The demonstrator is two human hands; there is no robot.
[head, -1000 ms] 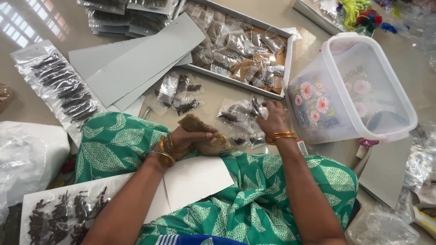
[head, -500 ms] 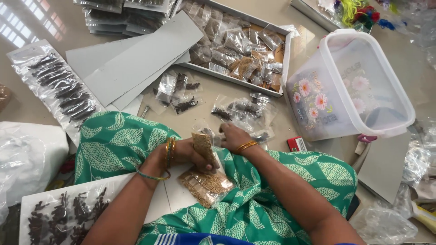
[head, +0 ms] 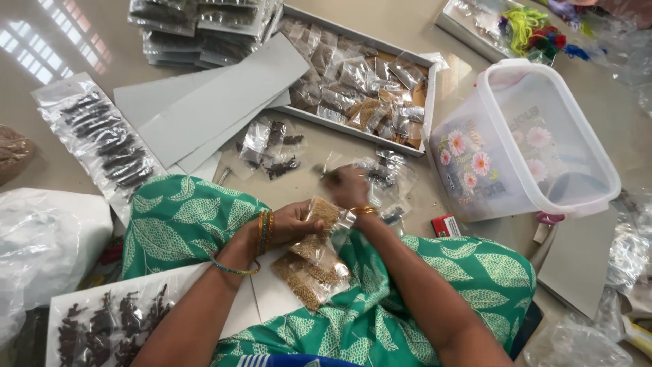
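On the lap, over the green leaf-print cloth [head: 468, 285], the left hand [head: 295, 224] pinches the top of a strip of joined clear seed packets [head: 314, 261]; its grip is closed on the strip, which hangs down across a white card [head: 272, 299]. The right hand [head: 348, 187] reaches forward to the loose packets [head: 387, 180] on the floor; blur hides its fingers, so I cannot tell whether its grip is closed or what it holds.

Judging by how things lie, the work looks partly done. The tray [head: 360, 132] holds many filled packets, and a stack of packed sheets [head: 197, 27] sits beyond it. About 4 small dark packets [head: 272, 146] lie between the tray and the knees, and a long bag of dark pieces [head: 105, 146] lies to the left, so plenty seems left to handle.

Room is tight. Grey cards [head: 210, 109] overlap the tray's near-left corner. The tub [head: 523, 143] stands tilted just right of the tray, its rim close to the right forearm. A small red box [head: 445, 225] lies just beside the right knee. A white bag [head: 47, 231] crowds the left knee. The barest floor is the narrow strip between the knees and the tray.
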